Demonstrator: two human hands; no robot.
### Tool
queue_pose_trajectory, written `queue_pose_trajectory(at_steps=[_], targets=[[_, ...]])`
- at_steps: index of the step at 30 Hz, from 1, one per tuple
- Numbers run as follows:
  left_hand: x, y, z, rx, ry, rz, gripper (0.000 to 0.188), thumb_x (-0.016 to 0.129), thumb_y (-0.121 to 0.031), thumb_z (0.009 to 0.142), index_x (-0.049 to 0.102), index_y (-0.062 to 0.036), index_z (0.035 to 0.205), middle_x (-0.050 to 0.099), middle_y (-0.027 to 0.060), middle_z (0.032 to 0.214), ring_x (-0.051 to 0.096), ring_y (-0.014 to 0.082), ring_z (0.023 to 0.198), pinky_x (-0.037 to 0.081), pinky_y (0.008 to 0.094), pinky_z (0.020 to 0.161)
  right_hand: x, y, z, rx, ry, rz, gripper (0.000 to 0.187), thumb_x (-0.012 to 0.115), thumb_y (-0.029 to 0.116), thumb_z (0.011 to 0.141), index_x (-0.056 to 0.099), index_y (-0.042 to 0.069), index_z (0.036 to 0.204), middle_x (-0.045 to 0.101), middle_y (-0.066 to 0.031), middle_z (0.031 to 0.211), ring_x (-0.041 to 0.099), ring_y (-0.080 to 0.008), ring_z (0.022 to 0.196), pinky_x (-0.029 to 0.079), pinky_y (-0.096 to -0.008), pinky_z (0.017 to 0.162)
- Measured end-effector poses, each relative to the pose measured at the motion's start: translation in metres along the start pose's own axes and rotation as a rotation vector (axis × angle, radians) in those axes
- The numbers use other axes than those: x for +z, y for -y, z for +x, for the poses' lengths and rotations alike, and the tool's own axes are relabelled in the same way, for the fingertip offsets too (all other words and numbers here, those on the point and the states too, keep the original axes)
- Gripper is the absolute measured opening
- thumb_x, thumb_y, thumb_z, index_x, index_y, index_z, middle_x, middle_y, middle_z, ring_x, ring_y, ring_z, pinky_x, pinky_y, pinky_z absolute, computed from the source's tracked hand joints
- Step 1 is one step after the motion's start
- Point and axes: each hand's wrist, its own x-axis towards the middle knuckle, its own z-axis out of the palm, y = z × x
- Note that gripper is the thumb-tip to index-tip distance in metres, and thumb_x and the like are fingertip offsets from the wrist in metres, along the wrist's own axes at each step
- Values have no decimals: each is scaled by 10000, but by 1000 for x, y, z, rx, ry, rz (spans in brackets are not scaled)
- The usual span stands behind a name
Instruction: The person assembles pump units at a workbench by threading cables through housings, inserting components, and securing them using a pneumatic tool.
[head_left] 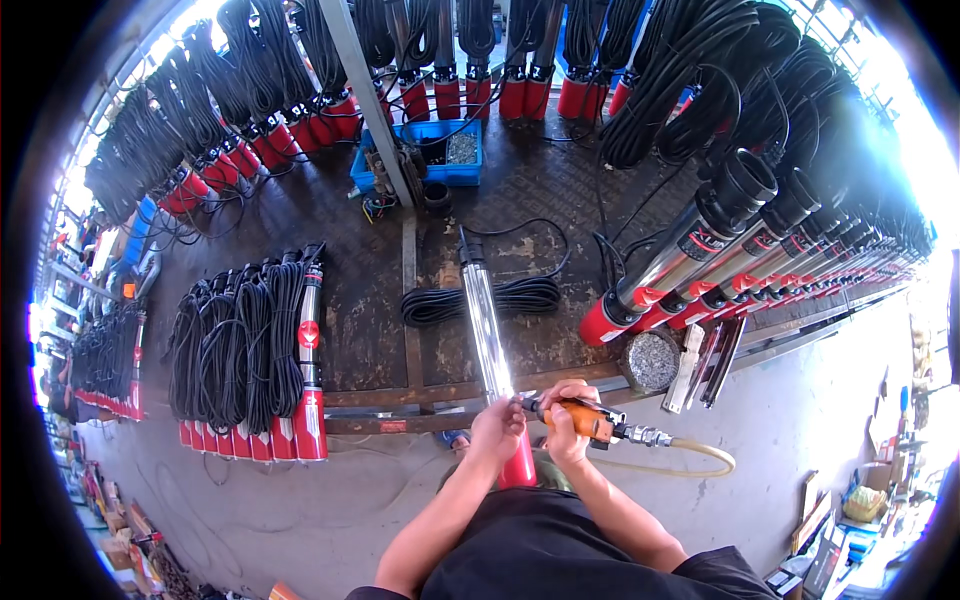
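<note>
A submersible pump (483,325) with a shiny steel tube lies across the bench edge, its red end toward my body. My right hand (566,425) is wrapped round an orange air screwdriver (590,421), held sideways with its front end pointing left at the tube. At that tip, my left hand (496,432) rests against the pump with its fingers pinched together; whatever is between them is too small to make out. A pale air hose (712,447) runs off the screwdriver to the right. Behind the tube lies a coiled black cable (527,294).
Several finished-looking pumps (690,245) lean in a row at the right; more with cables (250,350) lie at the left. A tub of small metal parts (652,360) sits at the bench edge. A blue bin (430,176) stands by a metal post (370,100).
</note>
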Motion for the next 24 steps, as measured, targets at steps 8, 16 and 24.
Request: queue_pose_trajectory(at_steps=[8,16,24], targets=[[-6,7,4,42,-50,50,192,551,-159,1004,614,12,943,587,50,706,539,126,574,427,214,487,-4,-1,-7,-39,97,-113,235,518,-38,828,457,50,1037,540,-144,947,574,-194,787,507,-363,790],[-6,8,7,-4,47,-42,208,501,-187,1029,597,-4,1008,438,-18,627,376,89,495,298,218,434,4,-5,-6,-52,40,-100,234,502,-63,843,454,52,1041,534,-136,970,575,-189,797,511,-363,792],[10,-5,-3,-58,81,-129,235,378,-119,1017,574,10,1010,274,-54,581,246,78,445,192,230,382,-1,-24,3,44,67,-81,236,500,-70,844,447,56,1037,526,-123,949,555,-177,780,507,-371,790]])
